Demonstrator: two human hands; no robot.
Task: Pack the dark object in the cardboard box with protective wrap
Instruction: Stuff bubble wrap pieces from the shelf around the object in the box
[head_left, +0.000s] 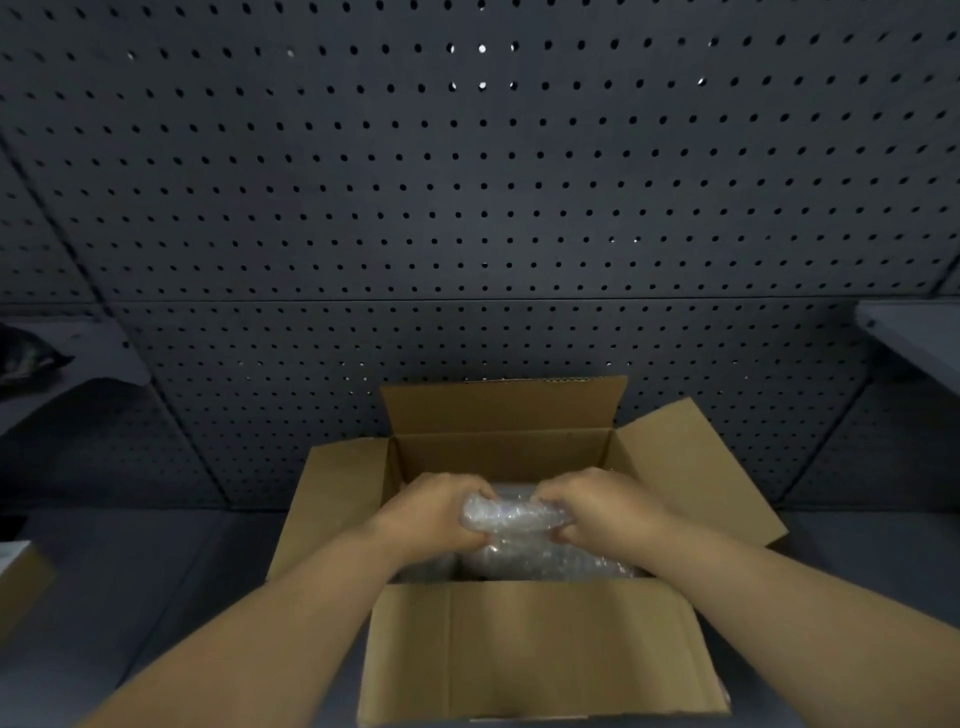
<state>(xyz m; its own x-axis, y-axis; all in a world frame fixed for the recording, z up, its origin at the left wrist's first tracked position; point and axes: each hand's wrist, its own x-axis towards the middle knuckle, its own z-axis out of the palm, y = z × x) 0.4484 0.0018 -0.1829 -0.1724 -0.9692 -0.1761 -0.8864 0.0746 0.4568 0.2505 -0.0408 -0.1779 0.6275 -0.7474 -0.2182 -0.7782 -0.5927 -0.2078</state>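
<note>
Both hands — left hand (434, 514), right hand (597, 512) — grip bubble wrap (511, 519) inside cardboard box (524, 654).

We see a plain brown cardboard box (524, 649) holding clear, silvery bubble wrap (511, 519) with a pattern of small bubbles. Behind it, we note a dark grey pegboard (478, 208) dotted with regular rows of black holes.

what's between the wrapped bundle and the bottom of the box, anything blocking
Nothing visible. Left hand and right hand grip the bubble wrap bundle inside the open box, all flaps folded out. The bottom beneath it is hidden.
</note>
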